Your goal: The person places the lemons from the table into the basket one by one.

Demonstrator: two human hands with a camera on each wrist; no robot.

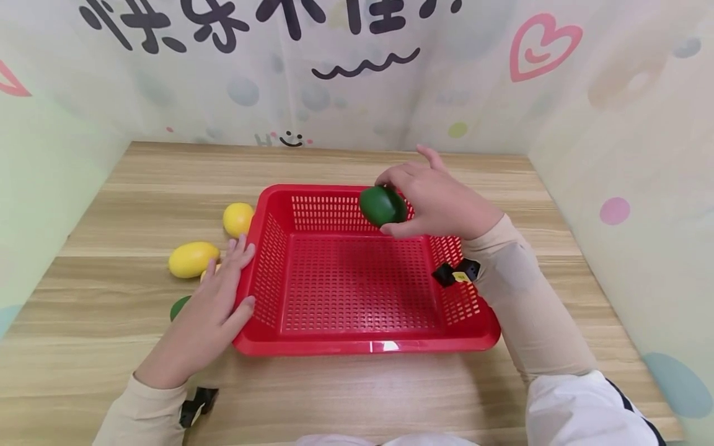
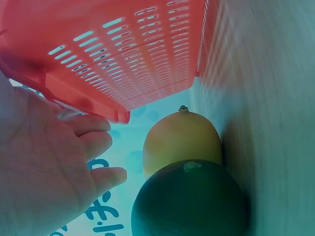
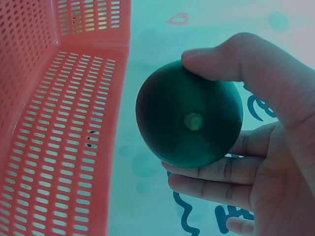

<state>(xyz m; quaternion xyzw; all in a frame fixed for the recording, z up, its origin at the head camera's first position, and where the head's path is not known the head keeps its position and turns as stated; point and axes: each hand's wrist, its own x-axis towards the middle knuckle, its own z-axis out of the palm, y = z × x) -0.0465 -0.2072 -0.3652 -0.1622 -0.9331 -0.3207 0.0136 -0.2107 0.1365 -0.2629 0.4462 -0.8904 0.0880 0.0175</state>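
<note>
My right hand holds a smooth, dark green, rounded fruit between thumb and fingers, above the far right part of a red plastic basket. The right wrist view shows the pale stem scar on this fruit, with the thumb on one side and fingers beneath. Along the basket's left rim rests my left hand, its fingers extended and holding nothing. Beside that hand, in the left wrist view, a second dark green fruit lies in front of a yellow fruit with a short stem.
Left of the basket, a yellow lemon-shaped fruit and a rounder yellow fruit lie on the wooden table. Another yellow fruit is mostly hidden behind the left hand. A printed curtain hangs behind the table.
</note>
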